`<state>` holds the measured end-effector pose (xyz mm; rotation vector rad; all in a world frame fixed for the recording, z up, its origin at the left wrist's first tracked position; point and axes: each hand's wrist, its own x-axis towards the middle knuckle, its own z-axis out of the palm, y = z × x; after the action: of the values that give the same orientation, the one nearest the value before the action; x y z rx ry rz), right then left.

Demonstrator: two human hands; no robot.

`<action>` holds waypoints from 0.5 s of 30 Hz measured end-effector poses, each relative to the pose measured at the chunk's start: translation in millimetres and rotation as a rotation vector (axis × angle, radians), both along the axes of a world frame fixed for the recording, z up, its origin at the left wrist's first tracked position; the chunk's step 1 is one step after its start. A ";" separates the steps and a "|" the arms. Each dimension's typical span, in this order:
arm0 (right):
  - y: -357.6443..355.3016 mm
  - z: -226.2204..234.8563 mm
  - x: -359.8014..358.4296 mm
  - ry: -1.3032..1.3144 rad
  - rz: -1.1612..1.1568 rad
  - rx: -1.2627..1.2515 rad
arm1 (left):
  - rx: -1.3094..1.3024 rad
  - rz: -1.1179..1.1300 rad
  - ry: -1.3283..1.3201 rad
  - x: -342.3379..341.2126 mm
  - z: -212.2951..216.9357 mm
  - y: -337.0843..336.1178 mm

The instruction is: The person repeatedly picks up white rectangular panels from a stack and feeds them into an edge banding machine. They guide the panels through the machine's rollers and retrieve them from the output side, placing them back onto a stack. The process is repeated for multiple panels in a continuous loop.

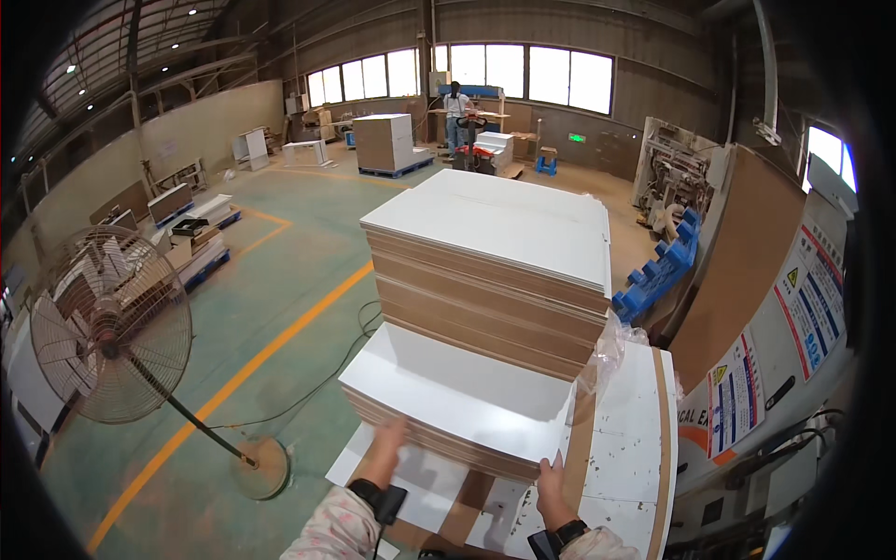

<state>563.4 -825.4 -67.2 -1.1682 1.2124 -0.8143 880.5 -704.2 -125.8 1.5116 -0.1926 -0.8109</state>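
Btwn both hands: low board stack point(457, 397).

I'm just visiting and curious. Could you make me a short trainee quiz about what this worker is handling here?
1. True or false: both hands touch the near edge of the low stack of white boards.
2. What stands on the floor to the person's left? A) pedestal fan B) ladder C) barrel
3. Fill in: behind the low stack stands a ____ stack of boards.

Key:
1. True: left hand and right hand rest on its edge.
2. A, the pedestal fan.
3. Taller: the tall stack.
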 end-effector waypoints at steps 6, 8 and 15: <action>-2.3 -20.8 -4.5 -0.161 -0.036 -0.044 | 0.010 0.379 -0.070 119.5 21.6 5.4; -6.1 -29.7 -2.8 -0.163 -0.060 -0.041 | 0.052 0.360 -0.143 136.0 18.6 0.2; -6.3 -38.6 -5.8 -0.171 -0.071 0.056 | 0.159 0.437 -0.341 145.1 -10.0 5.3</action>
<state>557.6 -831.8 -105.8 -0.9940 1.1331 -0.9093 1025.6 -698.9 -135.8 1.7541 -0.0439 -0.2216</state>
